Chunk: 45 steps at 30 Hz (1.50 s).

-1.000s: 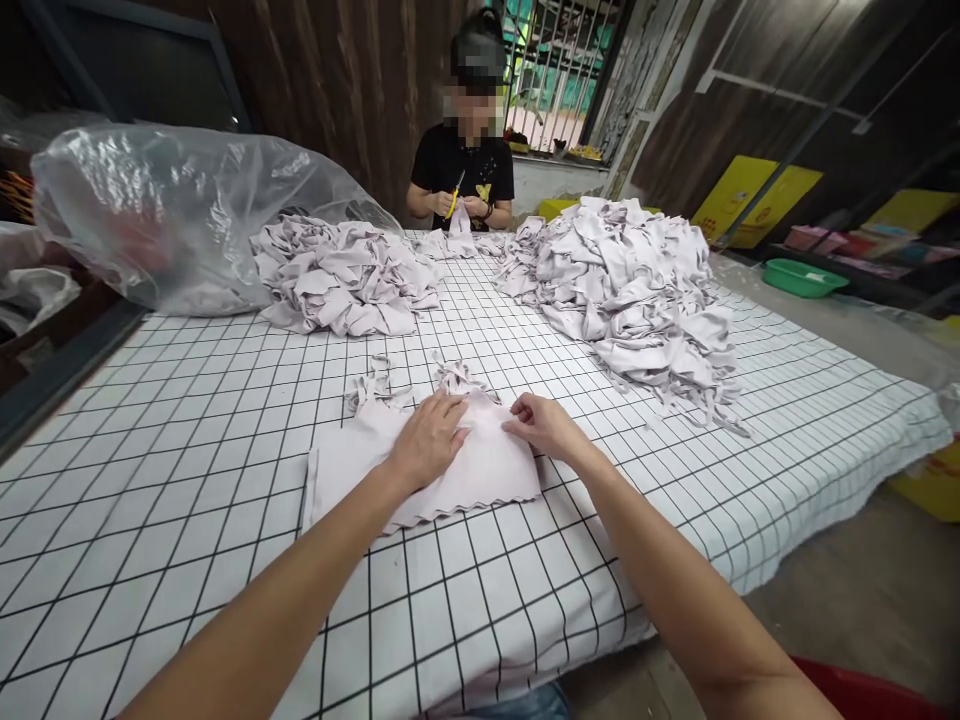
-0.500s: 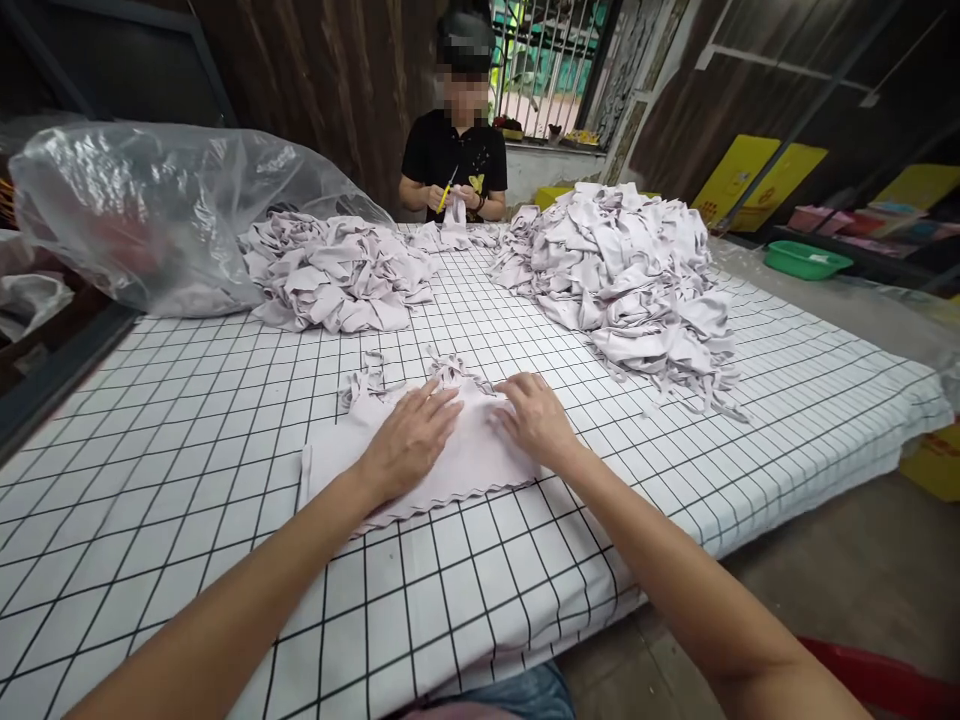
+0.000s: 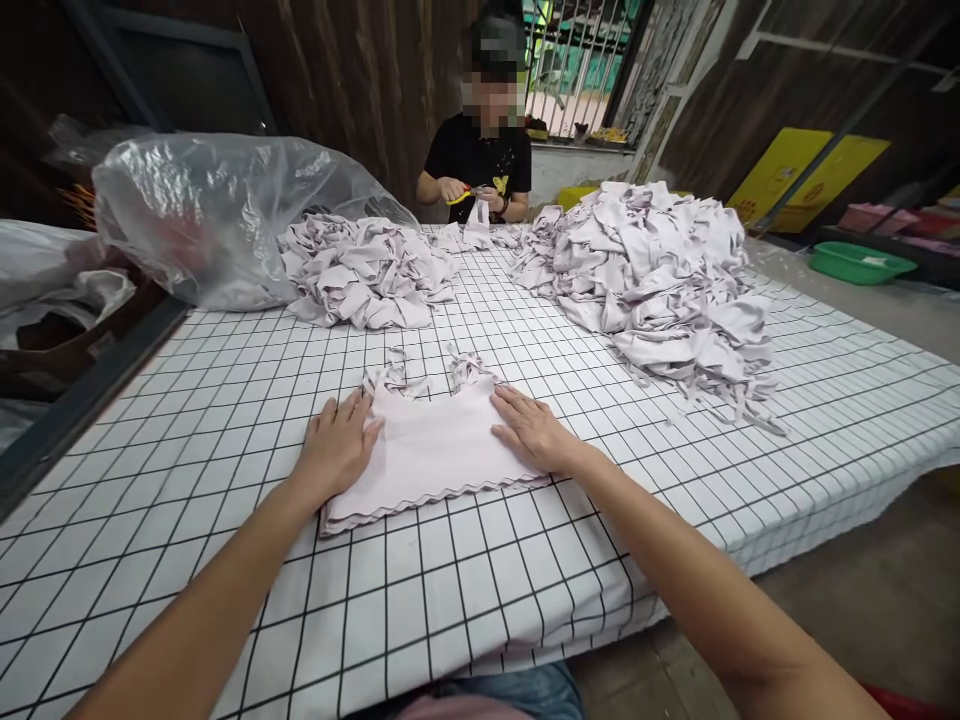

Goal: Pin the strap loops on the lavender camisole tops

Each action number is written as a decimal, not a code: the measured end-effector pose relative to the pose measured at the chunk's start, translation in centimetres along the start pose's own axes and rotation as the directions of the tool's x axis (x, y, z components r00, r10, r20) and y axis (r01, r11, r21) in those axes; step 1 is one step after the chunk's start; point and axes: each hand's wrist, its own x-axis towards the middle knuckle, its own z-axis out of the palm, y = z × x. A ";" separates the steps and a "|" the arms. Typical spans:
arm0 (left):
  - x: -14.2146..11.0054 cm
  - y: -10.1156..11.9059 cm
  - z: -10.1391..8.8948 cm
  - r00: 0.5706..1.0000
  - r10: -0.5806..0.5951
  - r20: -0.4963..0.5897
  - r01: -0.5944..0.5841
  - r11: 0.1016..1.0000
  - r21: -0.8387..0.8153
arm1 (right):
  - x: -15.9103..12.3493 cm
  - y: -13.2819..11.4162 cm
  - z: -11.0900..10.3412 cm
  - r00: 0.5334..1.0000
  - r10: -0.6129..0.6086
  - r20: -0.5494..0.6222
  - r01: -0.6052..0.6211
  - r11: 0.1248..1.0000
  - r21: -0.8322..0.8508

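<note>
A stack of pale pinkish garments lies flat in front of me, its lower edge wavy and layered. Thin straps bunch up at its far edge. My left hand rests open on the left side of the stack, fingers stretched forward. On the opposite side, my right hand lies open with its fingers flat on the fabric near the upper right corner. Neither hand grips the cloth.
A checked cloth covers the table. Behind the stack are a smaller garment heap and a large heap. A clear plastic bag sits at left. Across the table, a person holds yellow-handled scissors and fabric.
My left hand has moved left, from the middle of the garment stack to its left side. My right hand stays at the right side, its fingers now flatter. The view has shifted slightly left.
</note>
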 end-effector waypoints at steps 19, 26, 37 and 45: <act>3.3 14.1 2.8 0.674 0.689 -0.266 -0.738 0.644 -0.201 | 4.8 2.7 -1.3 0.866 0.428 -0.258 -0.245 0.814 0.526; 3.1 14.3 2.3 0.681 0.708 -0.189 -0.732 0.663 -0.154 | 9.7 1.3 -1.4 0.879 0.474 -0.055 -0.339 0.702 0.626; 3.2 14.3 2.3 0.651 0.714 -0.258 -0.759 0.621 -0.197 | 9.5 -0.2 -1.9 0.823 0.567 -0.032 -0.433 0.664 0.610; 3.2 14.3 2.5 0.657 0.710 -0.253 -0.753 0.639 -0.157 | 11.0 -0.4 -1.2 0.799 0.601 -0.020 -0.426 0.590 0.686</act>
